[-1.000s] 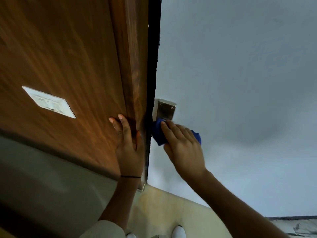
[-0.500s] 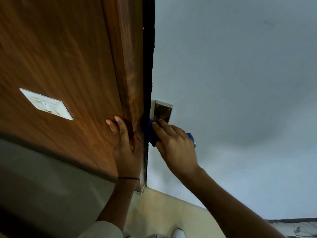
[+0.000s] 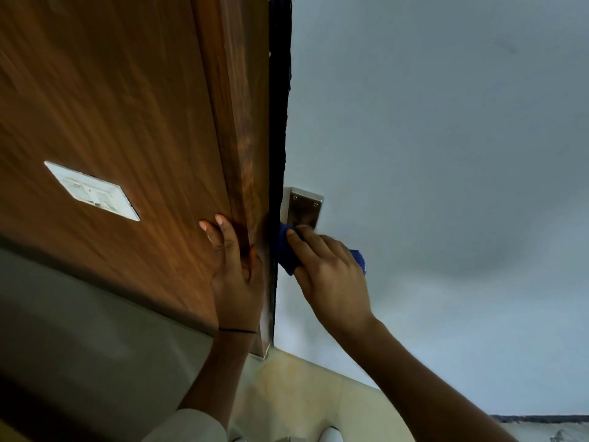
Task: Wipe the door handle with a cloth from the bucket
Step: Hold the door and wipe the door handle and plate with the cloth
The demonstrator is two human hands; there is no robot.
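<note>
A metal handle plate [image 3: 304, 208] is fixed to the pale grey door face at the door's edge. Just below it, my right hand [image 3: 331, 275] presses a blue cloth [image 3: 287, 255] around the handle, which the cloth and fingers hide. Blue shows on both sides of the hand. My left hand [image 3: 237, 275] lies flat on the brown wooden door edge [image 3: 242, 129], its fingers spread upward. A thin black band circles that wrist. No bucket is in view.
A white switch plate [image 3: 92, 190] sits on the wooden panel at left. Grey wall runs below the panel. Beige floor tiles [image 3: 306, 390] lie underneath, with a white shoe tip [image 3: 331, 437] at the bottom edge.
My right hand and the cloth slid slightly left and up along the handle toward the plate. The view shifted a little; the left hand kept its place on the door edge.
</note>
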